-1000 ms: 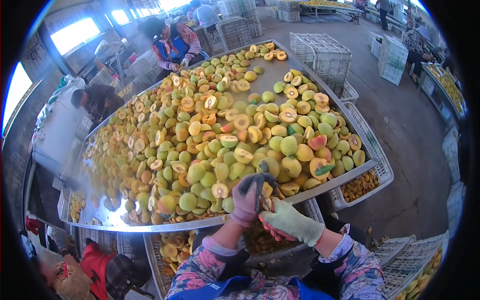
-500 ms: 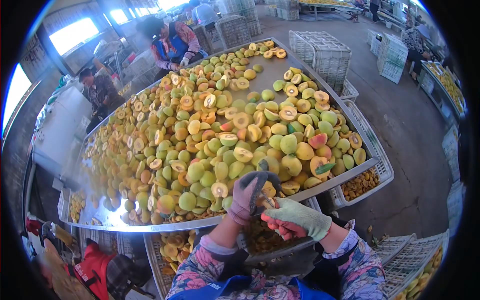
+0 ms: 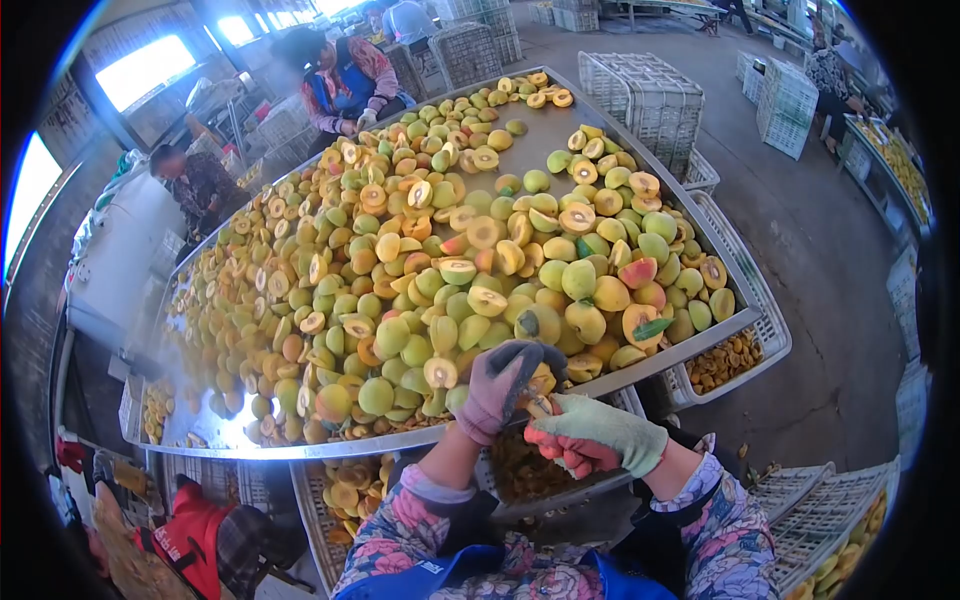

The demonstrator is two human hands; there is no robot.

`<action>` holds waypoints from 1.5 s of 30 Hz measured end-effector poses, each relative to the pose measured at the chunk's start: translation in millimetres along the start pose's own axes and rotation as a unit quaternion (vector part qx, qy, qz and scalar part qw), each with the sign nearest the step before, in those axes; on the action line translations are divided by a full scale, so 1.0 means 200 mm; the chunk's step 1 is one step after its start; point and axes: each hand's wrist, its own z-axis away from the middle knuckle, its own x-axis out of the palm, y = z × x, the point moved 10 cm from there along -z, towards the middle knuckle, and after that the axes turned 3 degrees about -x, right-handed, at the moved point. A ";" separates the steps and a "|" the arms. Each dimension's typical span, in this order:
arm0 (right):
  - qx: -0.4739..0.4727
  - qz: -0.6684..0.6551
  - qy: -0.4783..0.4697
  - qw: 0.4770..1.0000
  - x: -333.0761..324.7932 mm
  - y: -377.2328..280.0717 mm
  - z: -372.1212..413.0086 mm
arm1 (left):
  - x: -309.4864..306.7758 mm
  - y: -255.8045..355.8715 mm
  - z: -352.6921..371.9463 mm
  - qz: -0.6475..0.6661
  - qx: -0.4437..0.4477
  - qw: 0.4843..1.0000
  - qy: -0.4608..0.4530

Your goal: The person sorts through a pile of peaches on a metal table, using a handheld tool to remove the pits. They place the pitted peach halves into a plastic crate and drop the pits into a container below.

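At the near edge of the metal table, my left hand (image 3: 497, 388), in a pink and dark grey glove, is closed around a yellow peach half (image 3: 542, 380). My right hand (image 3: 596, 436) meets it there, wearing a pale green glove with red fingers. Its fingers are curled shut against the fruit, and what they grip is mostly hidden. Just beyond both hands lies a heap of peaches (image 3: 400, 290), many cut in half with the stone showing.
The table's metal rim (image 3: 680, 362) runs past my hands. Below stand crates of peach pieces, one at the right (image 3: 722, 362) and one under the front edge (image 3: 350, 490). A co-worker (image 3: 345, 80) sits across the table. Stacked white crates (image 3: 645, 105) stand behind.
The view has shifted slightly. Both hands stay together at the peach half, with little visible movement.
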 end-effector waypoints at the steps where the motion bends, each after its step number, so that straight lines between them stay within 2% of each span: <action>1: 0.000 0.000 0.000 1.000 -0.02 0.02 0.00 | 0.00 0.03 0.00 -0.003 0.021 1.000 0.002; 3: -0.019 -0.083 -0.104 0.991 0.04 0.04 -0.02 | 0.00 0.06 0.00 0.007 0.036 0.999 0.016; 5: -0.002 -0.124 -0.139 0.982 0.05 0.08 -0.05 | 0.00 0.06 0.01 0.020 0.029 0.999 0.027; 6: 0.015 -0.165 -0.173 0.971 0.08 0.09 -0.04 | 0.01 0.03 0.01 0.091 -0.001 0.995 0.031; 7: 0.015 -0.164 -0.174 0.971 0.09 0.09 -0.04 | 0.01 0.00 0.01 0.161 -0.030 0.986 0.035; 8: 0.011 -0.178 -0.169 0.969 0.10 0.08 -0.04 | 0.00 -0.01 0.01 0.161 -0.029 0.986 0.036; 10: 0.005 -0.191 -0.164 0.968 0.14 0.06 -0.02 | 0.00 0.04 0.00 0.081 0.019 0.996 0.020; 11: -0.035 -0.061 -0.073 0.995 0.08 0.04 -0.02 | 0.01 0.06 0.00 0.082 0.021 0.996 0.020; 12: -0.074 0.069 0.021 0.995 0.01 0.00 -0.02 | 0.02 0.04 0.02 0.115 -0.016 0.992 0.043; 13: -0.101 0.166 0.055 0.979 -0.01 -0.04 -0.01 | 0.01 0.01 0.02 0.148 -0.053 0.985 0.065; 14: -0.102 0.167 0.055 0.979 -0.05 0.01 -0.04 | 0.01 0.01 0.02 0.148 -0.052 0.986 0.064; 15: -0.239 0.366 0.147 0.887 -0.11 -0.07 -0.04 | 0.01 0.10 0.01 0.007 0.029 0.998 0.057; 16: -0.357 0.537 0.229 0.729 -0.08 -0.15 0.03 | 0.04 0.18 0.03 -0.134 0.108 0.984 0.049; 17: -0.342 0.573 0.241 0.705 -0.06 -0.17 0.06 | 0.04 0.16 0.03 -0.134 0.109 0.984 0.048; 20: -0.347 0.581 0.271 0.685 -0.01 -0.22 0.13 | 0.05 0.07 0.02 -0.116 0.056 0.991 0.036; 21: -0.347 0.582 0.272 0.683 -0.01 -0.21 0.13 | 0.02 -0.06 0.02 0.219 -0.070 0.970 0.076; 22: -0.332 0.599 0.265 0.678 0.00 -0.18 0.12 | 0.09 -0.18 0.05 0.526 -0.187 0.823 0.104; 23: -0.317 0.617 0.258 0.673 0.01 -0.15 0.11 | 0.11 -0.18 0.06 0.577 -0.212 0.785 0.079; 24: -0.317 0.619 0.260 0.670 0.01 -0.14 0.11 | 0.09 -0.18 0.08 0.578 -0.210 0.784 0.077; 25: -0.325 0.623 0.260 0.662 0.02 -0.13 0.12 | 0.00 -0.16 0.09 0.350 -0.151 0.921 0.086; 26: -0.332 0.630 0.269 0.648 0.00 -0.13 0.14 | -0.05 -0.05 0.08 0.185 -0.075 0.975 0.097; 27: -0.254 0.673 0.243 0.651 -0.06 -0.05 0.08 | -0.09 0.08 0.10 0.112 -0.012 0.986 0.119; 28: -0.171 0.708 0.221 0.649 -0.13 0.04 0.04 | -0.13 0.15 0.12 0.107 0.008 0.984 0.142; 29: -0.103 0.684 0.229 0.685 -0.21 0.11 0.05 | -0.19 0.21 0.16 0.114 0.019 0.980 0.165; 30: 0.022 0.791 0.204 0.576 -0.21 0.17 0.05 | -0.26 0.26 0.21 0.121 0.027 0.974 0.192; 31: 0.018 0.811 0.207 0.547 -0.26 0.24 0.02 | -0.34 0.27 0.27 0.153 -0.014 0.965 0.213; 32: 0.013 0.831 0.204 0.518 -0.30 0.28 -0.02 | -0.42 0.34 0.35 0.111 0.002 0.967 0.231; 33: 0.015 0.833 0.209 0.512 -0.28 0.23 0.04 | -0.51 0.36 0.46 0.096 -0.012 0.956 0.278; 35: -0.089 0.695 0.197 0.685 -0.13 0.07 0.20 | -0.71 0.30 0.68 0.055 -0.015 0.951 0.303; 36: -0.088 0.696 0.200 0.684 -0.14 0.04 0.23 | -0.81 0.27 0.81 0.015 -0.043 0.943 0.330; 37: -0.070 0.700 0.182 0.687 -0.16 0.04 0.26 | -0.92 0.21 0.96 -0.117 -0.076 0.925 0.354; 38: -0.052 0.703 0.164 0.690 -0.18 0.04 0.28 | -0.99 0.20 1.10 -0.144 -0.070 0.906 0.392; 39: -0.122 0.687 0.182 0.693 -0.17 -0.05 0.33 | -1.04 0.17 1.21 -0.198 -0.095 0.906 0.363; 40: -0.143 0.678 0.219 0.687 -0.21 -0.13 0.37 | -1.13 0.00 1.37 -0.135 -0.166 0.896 0.389; 41: -0.229 0.655 0.234 0.680 -0.21 -0.24 0.44 | -1.22 -0.09 1.52 -0.184 -0.151 0.883 0.405; 43: -0.249 0.612 0.324 0.677 -0.33 -0.44 0.58 | -1.34 -0.34 1.81 -0.428 -0.239 0.787 0.374; 44: -0.208 0.616 0.394 0.649 -0.48 -0.52 0.60 | -1.38 -0.43 1.91 -0.426 -0.240 0.787 0.376; 45: -0.207 0.557 0.403 0.696 -0.53 -0.61 0.66 | -1.35 -0.57 1.92 -0.508 -0.310 0.763 0.254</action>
